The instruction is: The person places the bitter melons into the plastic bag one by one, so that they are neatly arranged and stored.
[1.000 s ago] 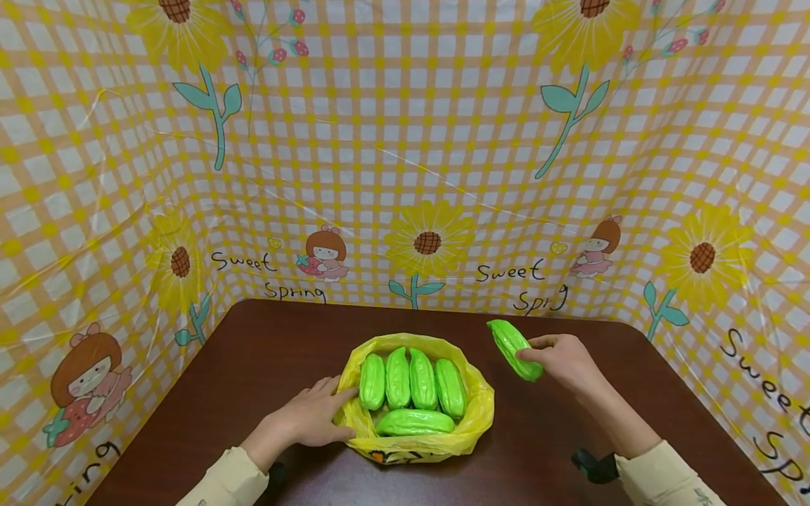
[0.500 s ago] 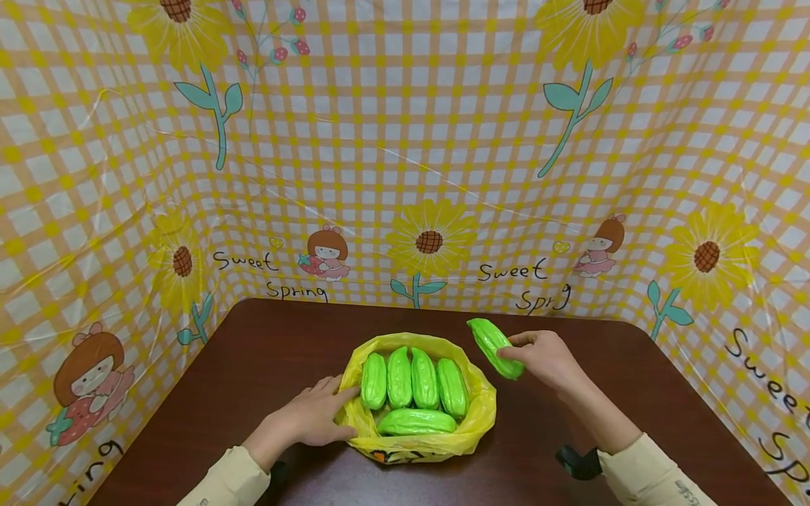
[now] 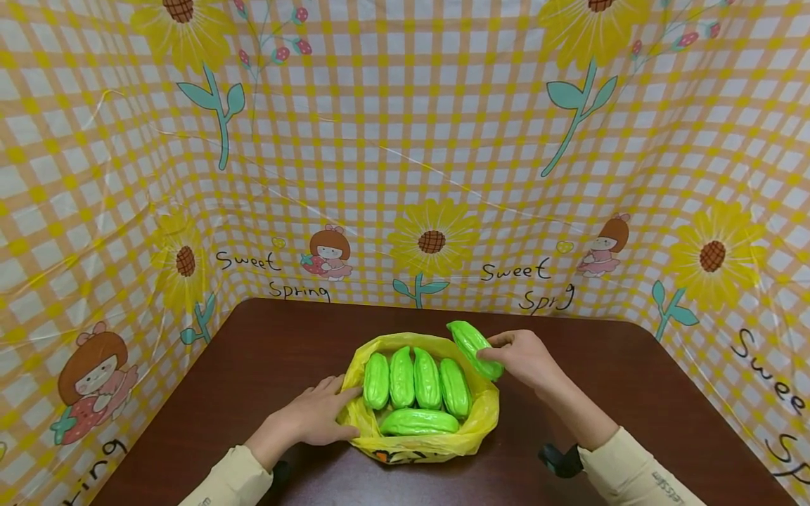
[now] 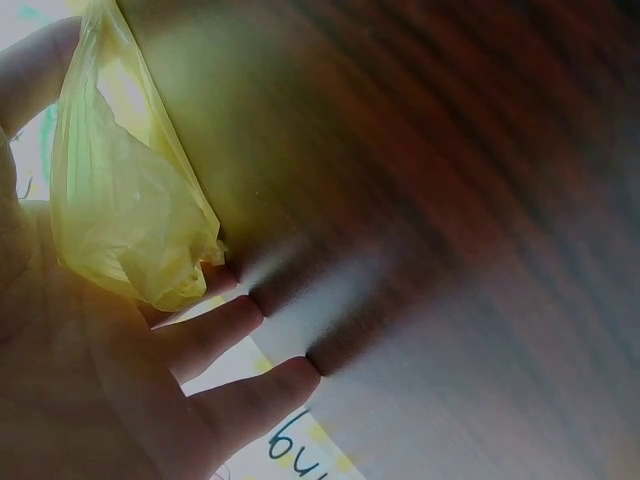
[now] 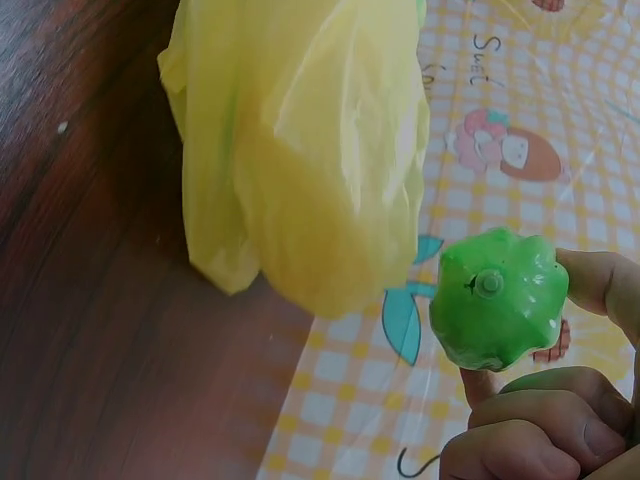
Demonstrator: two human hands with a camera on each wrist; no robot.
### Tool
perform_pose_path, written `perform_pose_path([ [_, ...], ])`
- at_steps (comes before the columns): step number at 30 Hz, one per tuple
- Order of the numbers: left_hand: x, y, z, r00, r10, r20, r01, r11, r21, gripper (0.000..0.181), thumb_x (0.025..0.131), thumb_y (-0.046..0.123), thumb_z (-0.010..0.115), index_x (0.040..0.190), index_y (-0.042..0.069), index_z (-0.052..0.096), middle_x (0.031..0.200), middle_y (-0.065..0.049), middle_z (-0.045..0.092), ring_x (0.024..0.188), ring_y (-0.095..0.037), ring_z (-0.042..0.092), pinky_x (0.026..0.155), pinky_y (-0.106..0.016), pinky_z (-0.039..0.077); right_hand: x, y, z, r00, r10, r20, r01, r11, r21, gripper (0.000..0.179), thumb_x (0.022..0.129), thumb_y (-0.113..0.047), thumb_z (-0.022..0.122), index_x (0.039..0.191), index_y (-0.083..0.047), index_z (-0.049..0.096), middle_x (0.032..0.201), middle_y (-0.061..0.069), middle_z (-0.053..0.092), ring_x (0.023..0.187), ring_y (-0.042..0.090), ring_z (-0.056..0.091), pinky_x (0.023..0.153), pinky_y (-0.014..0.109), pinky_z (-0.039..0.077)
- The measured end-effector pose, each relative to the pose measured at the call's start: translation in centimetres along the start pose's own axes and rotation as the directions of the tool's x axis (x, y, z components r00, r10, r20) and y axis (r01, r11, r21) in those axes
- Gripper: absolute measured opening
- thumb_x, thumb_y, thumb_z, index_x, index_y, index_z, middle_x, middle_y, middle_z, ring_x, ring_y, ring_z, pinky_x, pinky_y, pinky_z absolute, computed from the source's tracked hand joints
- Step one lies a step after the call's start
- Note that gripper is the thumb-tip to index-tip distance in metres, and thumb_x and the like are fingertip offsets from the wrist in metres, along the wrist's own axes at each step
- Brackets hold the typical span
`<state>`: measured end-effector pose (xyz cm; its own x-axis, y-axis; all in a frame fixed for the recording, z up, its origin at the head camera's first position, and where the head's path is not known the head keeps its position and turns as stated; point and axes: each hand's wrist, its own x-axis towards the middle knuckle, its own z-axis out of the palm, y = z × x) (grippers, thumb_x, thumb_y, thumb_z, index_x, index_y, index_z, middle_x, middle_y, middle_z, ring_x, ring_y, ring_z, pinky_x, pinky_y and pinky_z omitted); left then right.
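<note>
A glossy green, ridged bitter melon (image 3: 470, 346) is pinched between the thumb and fingers of my right hand (image 3: 524, 360). It is tilted, overlapping the right rim of a yellow plastic bag (image 3: 443, 447) in the head view. Its lobed end (image 5: 490, 295) faces the right wrist camera. Inside the open-topped bag, several like melons (image 3: 427, 379) stand side by side, and another melon (image 3: 419, 423) lies crosswise in front. My left hand (image 3: 316, 416) rests at the bag's left side, fingers spread straight, thumb and forefinger at the rim. Fingertips (image 4: 300, 375) touch the tabletop in the left wrist view.
The bag stands on a dark brown wooden table (image 3: 272, 337). A yellow checked cloth (image 3: 380, 169) with sunflowers hangs around its back and sides. A black strap piece (image 3: 560, 460) sits under the right sleeve (image 3: 633, 467).
My right hand has carried the bitter melon leftward, from beside the bag to its right rim. The left hand and the melons in the bag have stayed in place.
</note>
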<state>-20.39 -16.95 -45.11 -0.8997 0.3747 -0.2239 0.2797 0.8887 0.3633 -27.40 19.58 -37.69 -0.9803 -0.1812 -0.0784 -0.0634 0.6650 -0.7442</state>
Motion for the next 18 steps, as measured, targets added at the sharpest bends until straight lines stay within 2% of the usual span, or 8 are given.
perform_pose_path([
  [9,0.2,0.0,-0.1,1.000,-0.002,0.006,0.002,1.000,0.004,0.077,0.092,0.054,0.066,0.155,0.019,0.041,0.164,-0.020,0.024,0.152,-0.041,0.023,0.115,-0.064,0.027,0.3,-1.0,1.7,1.000,0.001,-0.001,-0.001,1.000,0.009,0.053,0.087,-0.032,0.076,0.124,0.004,0.068,0.134,0.023,0.062,0.120,0.038,0.060,0.091,0.048,0.052],
  [18,0.0,0.0,-0.1,1.000,0.001,0.007,-0.001,1.000,0.005,0.077,0.092,0.054,0.066,0.155,0.019,0.041,0.164,-0.020,0.025,0.151,-0.041,0.024,0.114,-0.064,0.027,0.3,-1.9,2.9,1.000,-0.012,0.009,0.012,1.000,0.023,0.051,0.087,-0.032,0.078,0.121,0.005,0.068,0.129,0.023,0.063,0.117,0.036,0.061,0.089,0.046,0.053],
])
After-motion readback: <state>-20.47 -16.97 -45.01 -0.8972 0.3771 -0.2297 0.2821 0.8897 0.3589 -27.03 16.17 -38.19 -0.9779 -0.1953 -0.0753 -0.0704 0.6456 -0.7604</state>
